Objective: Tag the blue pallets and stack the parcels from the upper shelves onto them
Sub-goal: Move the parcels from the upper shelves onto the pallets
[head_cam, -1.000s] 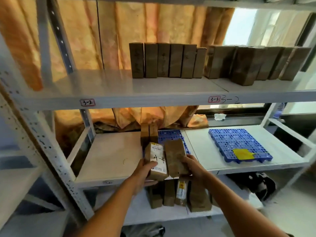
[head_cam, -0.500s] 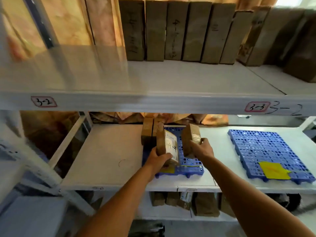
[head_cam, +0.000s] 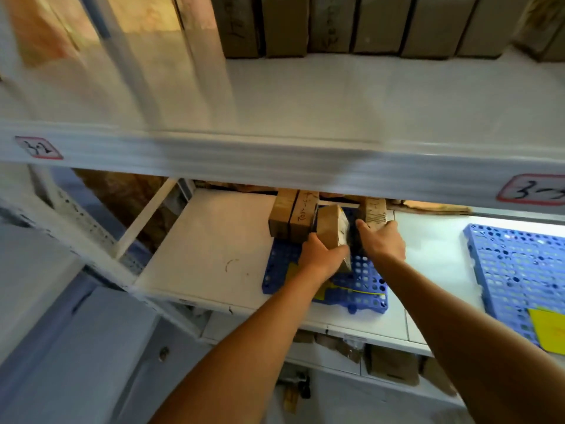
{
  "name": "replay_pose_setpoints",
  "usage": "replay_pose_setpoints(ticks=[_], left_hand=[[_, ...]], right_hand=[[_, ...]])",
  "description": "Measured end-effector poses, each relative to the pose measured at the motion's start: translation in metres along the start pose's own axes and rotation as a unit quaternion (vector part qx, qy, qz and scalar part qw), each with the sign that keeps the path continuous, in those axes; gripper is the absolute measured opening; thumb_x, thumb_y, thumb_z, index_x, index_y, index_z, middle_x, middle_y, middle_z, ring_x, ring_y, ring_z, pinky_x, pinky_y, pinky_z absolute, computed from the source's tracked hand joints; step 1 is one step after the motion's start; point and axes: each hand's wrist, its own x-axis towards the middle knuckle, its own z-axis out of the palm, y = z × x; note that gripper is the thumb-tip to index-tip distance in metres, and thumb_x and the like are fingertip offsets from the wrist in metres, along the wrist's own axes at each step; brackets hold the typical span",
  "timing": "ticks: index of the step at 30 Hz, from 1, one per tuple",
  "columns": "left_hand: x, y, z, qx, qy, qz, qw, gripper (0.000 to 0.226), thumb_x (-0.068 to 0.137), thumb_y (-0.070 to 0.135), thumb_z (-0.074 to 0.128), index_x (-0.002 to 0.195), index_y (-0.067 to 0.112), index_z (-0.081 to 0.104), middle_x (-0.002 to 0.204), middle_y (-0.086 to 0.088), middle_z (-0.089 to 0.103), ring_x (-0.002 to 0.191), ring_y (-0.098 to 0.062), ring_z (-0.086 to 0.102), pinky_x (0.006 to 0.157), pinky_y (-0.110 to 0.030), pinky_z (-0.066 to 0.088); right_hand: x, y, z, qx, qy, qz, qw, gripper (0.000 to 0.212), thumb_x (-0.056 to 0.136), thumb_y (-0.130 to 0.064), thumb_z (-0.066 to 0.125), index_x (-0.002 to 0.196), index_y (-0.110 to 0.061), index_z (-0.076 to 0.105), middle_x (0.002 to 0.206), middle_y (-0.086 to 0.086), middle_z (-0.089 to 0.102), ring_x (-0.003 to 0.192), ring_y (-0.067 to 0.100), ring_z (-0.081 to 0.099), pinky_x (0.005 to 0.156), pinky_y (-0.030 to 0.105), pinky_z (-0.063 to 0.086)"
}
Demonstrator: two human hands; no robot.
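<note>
A blue pallet [head_cam: 363, 281] with a yellow tag at its front lies on the middle shelf. Two brown parcels [head_cam: 293, 218] stand upright at its back left. My left hand [head_cam: 319, 255] is shut on a tilted brown parcel [head_cam: 331, 229] just right of those two. My right hand [head_cam: 382, 240] is shut on another brown parcel [head_cam: 374, 212], upright, further right over the pallet. Whether either held parcel touches the pallet is hidden by my hands. A row of several brown parcels [head_cam: 333, 22] stands on the upper shelf.
The upper shelf's white front beam [head_cam: 275, 157] hangs low over the pallet and hides the parcels' tops. A second blue pallet [head_cam: 516, 270] with a yellow tag [head_cam: 548, 328] lies to the right. More brown parcels [head_cam: 391, 364] sit on the shelf below.
Both hands have carried their parcels from the shelf's front edge back over the blue pallet, next to the two standing parcels. My head has moved closer and lower.
</note>
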Motion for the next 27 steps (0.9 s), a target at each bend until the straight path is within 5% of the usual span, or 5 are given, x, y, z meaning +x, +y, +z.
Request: replay_pose_setpoints(ticks=[10,17,19,23,27], left_hand=[[0.035,0.031,0.046,0.151,-0.036,0.044,0.987,0.095,0.096,0.050,0.059,0.161,0.009,0.002,0.163,-0.017,0.025,0.142,-0.037,0.038,0.112,-0.044,0.038],[0.051,0.028,-0.028,0.159,0.183,0.240,0.940,0.039,0.096,0.042,0.047,0.117,0.017,0.069,0.115,-0.007,0.070,0.104,-0.030,0.066,0.072,-0.034,0.050],[0.069,0.022,-0.060,0.140,0.269,0.221,0.927,0.039,0.092,0.041,0.052,0.116,0.016,0.068,0.120,-0.009,0.066,0.109,-0.031,0.062,0.082,-0.041,0.054],[0.109,-0.005,-0.094,0.073,0.134,0.030,0.988,0.063,0.096,0.046,0.054,0.152,0.021,0.040,0.153,-0.009,0.045,0.134,-0.033,0.048,0.108,-0.043,0.043],[0.114,-0.025,-0.084,-0.012,0.052,-0.005,0.999,0.057,0.094,0.058,0.050,0.137,0.020,0.055,0.137,-0.008,0.059,0.113,-0.027,0.058,0.095,-0.035,0.047]], right_hand=[[0.005,0.016,-0.018,0.041,-0.069,-0.017,0.997,0.061,0.085,-0.051,0.057,0.137,-0.020,0.053,0.125,0.012,0.069,0.109,0.033,0.067,0.091,0.039,0.052],[0.014,0.015,-0.012,0.064,-0.097,-0.017,0.993,0.058,0.085,-0.052,0.056,0.133,-0.021,0.053,0.111,0.006,0.065,0.102,0.032,0.068,0.094,0.050,0.057],[0.016,0.015,-0.007,0.079,-0.097,-0.017,0.992,0.056,0.083,-0.053,0.055,0.131,-0.023,0.053,0.112,0.007,0.067,0.098,0.031,0.069,0.092,0.051,0.059],[0.022,0.015,0.003,0.105,-0.103,-0.018,0.989,0.057,0.081,-0.057,0.055,0.130,-0.027,0.054,0.111,0.007,0.068,0.095,0.028,0.068,0.090,0.053,0.060],[0.029,0.008,0.013,0.128,-0.114,-0.021,0.985,0.043,0.084,-0.055,0.058,0.120,-0.033,0.056,0.111,0.004,0.069,0.099,0.026,0.069,0.094,0.052,0.058]])
